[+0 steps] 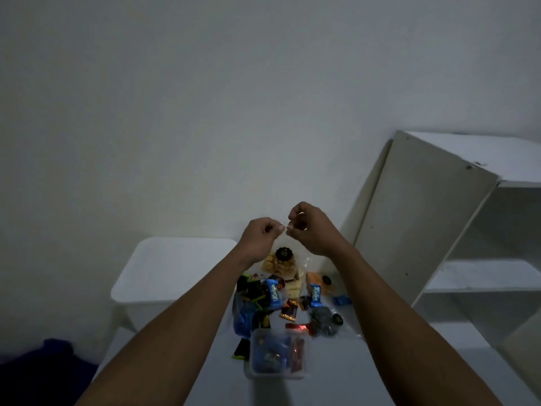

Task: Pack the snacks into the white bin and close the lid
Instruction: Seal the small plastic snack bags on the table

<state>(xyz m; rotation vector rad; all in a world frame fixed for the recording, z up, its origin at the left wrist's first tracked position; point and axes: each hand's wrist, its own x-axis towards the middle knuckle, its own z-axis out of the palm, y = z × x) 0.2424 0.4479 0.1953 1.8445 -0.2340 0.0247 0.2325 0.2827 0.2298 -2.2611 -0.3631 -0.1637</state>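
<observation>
Both my hands are raised above a pile of snacks on a white surface. My left hand (260, 238) and my right hand (310, 227) have curled fingers that meet and pinch the top of a clear plastic bag (307, 260), which is hard to see. Yellow cookies under a black label (279, 263) hang or sit just below the hands. Several small wrapped snacks lie beneath, among them blue packets (273, 294), black ones and red ones. The white bin (175, 268) stands to the left, its rounded white top facing up.
A small clear tub (278, 358) holding several wrapped snacks sits at the near edge of the pile. A white open shelf unit (468, 230) stands at the right against the wall. Something dark blue (44, 364) lies at the lower left. The light is dim.
</observation>
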